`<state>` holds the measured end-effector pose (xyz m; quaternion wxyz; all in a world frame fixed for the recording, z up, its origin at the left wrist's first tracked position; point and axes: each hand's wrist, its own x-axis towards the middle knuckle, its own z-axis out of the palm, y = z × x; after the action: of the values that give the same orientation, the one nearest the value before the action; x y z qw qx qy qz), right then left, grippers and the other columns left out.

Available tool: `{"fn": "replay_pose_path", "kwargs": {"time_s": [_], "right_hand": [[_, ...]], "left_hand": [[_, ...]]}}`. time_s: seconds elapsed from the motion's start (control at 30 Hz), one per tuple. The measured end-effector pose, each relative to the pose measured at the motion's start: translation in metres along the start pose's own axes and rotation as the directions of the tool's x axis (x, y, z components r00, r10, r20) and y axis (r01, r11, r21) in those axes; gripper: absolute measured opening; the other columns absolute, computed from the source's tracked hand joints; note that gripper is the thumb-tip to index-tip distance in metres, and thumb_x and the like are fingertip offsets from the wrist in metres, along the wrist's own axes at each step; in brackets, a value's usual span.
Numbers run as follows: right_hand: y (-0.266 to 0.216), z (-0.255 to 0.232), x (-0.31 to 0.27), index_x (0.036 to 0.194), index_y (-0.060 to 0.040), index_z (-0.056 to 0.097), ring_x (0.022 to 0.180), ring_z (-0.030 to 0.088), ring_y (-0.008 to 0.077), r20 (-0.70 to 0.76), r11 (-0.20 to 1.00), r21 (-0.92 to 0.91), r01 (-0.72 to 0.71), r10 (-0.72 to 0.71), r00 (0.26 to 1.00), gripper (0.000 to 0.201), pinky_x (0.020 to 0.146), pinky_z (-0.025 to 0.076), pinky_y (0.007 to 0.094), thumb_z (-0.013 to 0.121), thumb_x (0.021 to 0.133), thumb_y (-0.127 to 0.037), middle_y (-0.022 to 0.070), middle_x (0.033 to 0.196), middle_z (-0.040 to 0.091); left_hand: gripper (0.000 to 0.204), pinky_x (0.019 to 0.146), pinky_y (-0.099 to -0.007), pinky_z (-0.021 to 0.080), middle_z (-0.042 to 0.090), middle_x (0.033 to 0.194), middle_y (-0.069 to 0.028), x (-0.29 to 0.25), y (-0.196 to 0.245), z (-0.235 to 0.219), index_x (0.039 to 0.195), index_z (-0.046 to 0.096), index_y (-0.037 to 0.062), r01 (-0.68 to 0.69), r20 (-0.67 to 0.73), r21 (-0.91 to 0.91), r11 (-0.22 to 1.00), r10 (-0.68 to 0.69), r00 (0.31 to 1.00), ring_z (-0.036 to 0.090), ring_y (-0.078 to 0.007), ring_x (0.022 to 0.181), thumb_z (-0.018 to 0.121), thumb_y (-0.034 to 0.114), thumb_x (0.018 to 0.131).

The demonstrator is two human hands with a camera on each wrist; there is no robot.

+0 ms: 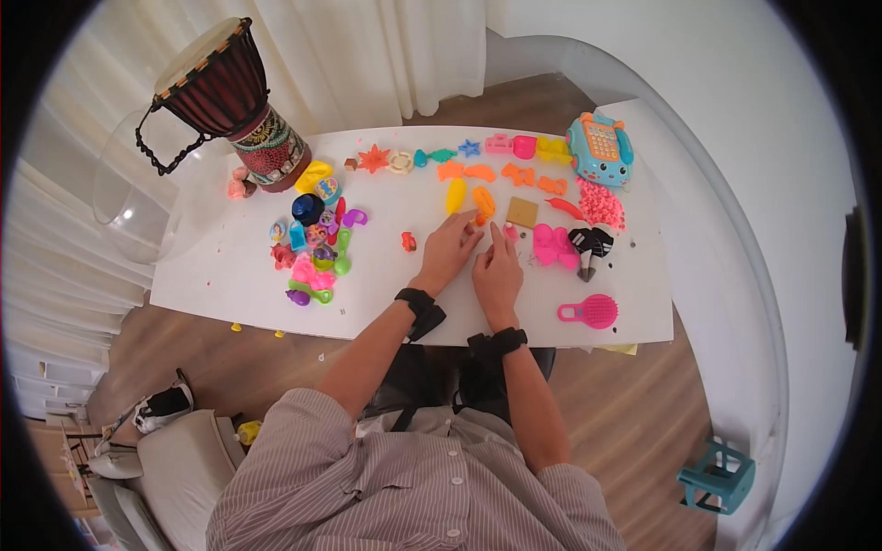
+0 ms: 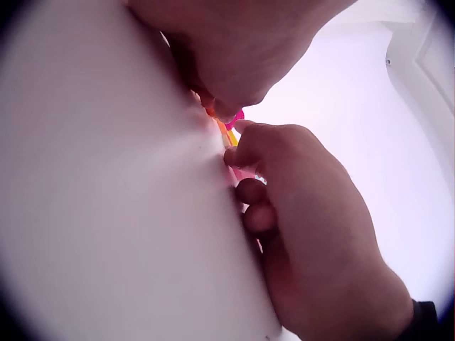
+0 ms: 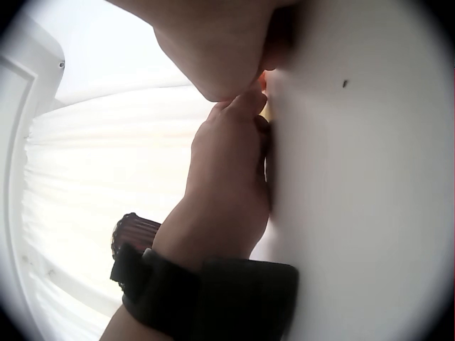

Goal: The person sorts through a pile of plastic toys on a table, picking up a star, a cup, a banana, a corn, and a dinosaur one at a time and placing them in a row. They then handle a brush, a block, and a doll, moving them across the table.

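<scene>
My left hand (image 1: 447,246) reaches in over the middle of the table, its fingertips at the lower end of an orange mould (image 1: 484,199). Beside it, my right hand (image 1: 498,273) points its index finger forward, close to the left fingertips. A small pink piece (image 1: 511,232) lies just right of that finger, below a tan square block (image 1: 523,212). A yellow mould (image 1: 456,195) lies left of the orange one. In the left wrist view the right hand (image 2: 313,213) rests low on the tabletop; I cannot tell what its fingertips hold. The left hand (image 3: 224,170) hides most of the work in the right wrist view.
Pink moulds (image 1: 554,245), a pink hairbrush (image 1: 591,311) and pink crumbs (image 1: 602,204) lie to the right, near a blue toy phone (image 1: 602,151). Colourful toys (image 1: 317,234) cluster on the left. A drum (image 1: 225,101) stands at the back left. A small red toy (image 1: 409,241) sits left of my hands.
</scene>
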<state>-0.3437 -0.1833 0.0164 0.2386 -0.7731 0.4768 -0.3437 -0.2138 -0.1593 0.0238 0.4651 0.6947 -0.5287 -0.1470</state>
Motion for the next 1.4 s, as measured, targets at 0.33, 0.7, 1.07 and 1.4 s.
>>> {"fn": "replay_pose_path", "kwargs": {"time_s": [0.33,0.7,1.07,1.4], "right_hand": [[0.005,0.002,-0.001,0.141,-0.0077,0.062,0.090,0.071,0.0324,-0.070,0.996,0.084,0.022,-0.016,0.997,0.050,0.077,0.058,0.0447,0.061,0.091,-0.008,0.0134,0.110,0.066],[0.005,0.002,-0.001,0.129,-0.0068,0.071,0.082,0.069,0.0287,-0.036,0.996,0.089,0.008,-0.005,0.999,0.040,0.073,0.057,0.0426,0.063,0.090,-0.007,0.0092,0.098,0.062],[0.001,-0.004,-0.001,0.128,-0.0090,0.069,0.086,0.071,0.0278,-0.079,0.988,0.152,0.037,-0.025,0.997,0.042,0.073,0.057,0.0400,0.060,0.088,0.001,0.0088,0.110,0.067],[0.005,-0.003,-0.002,0.118,-0.0074,0.072,0.083,0.071,0.0282,-0.065,0.982,0.181,0.045,-0.034,0.997,0.032,0.072,0.057,0.0394,0.062,0.089,0.000,0.0073,0.116,0.068]], "left_hand": [[0.031,0.070,-0.0323,0.056,0.069,0.094,-0.0047,-0.001,-0.007,-0.001,0.126,0.071,0.0158,-0.111,0.083,0.043,0.993,0.107,0.991,0.070,-0.0191,0.076,0.075,0.014,0.095],[0.033,0.072,-0.0339,0.057,0.073,0.096,-0.0091,0.000,-0.012,0.002,0.128,0.066,0.0105,0.043,0.070,-0.035,0.998,-0.040,0.997,0.072,-0.0214,0.078,0.074,0.012,0.095],[0.020,0.071,-0.0348,0.057,0.074,0.103,-0.0099,-0.001,-0.008,-0.002,0.113,0.063,0.0069,-0.024,0.027,-0.063,0.998,0.026,0.999,0.074,-0.0242,0.078,0.073,0.010,0.096],[0.025,0.066,-0.0329,0.056,0.073,0.097,-0.0068,0.000,-0.010,0.002,0.115,0.065,0.0074,0.014,0.027,-0.060,0.998,-0.013,1.000,0.071,-0.0198,0.069,0.076,0.011,0.093]]}}
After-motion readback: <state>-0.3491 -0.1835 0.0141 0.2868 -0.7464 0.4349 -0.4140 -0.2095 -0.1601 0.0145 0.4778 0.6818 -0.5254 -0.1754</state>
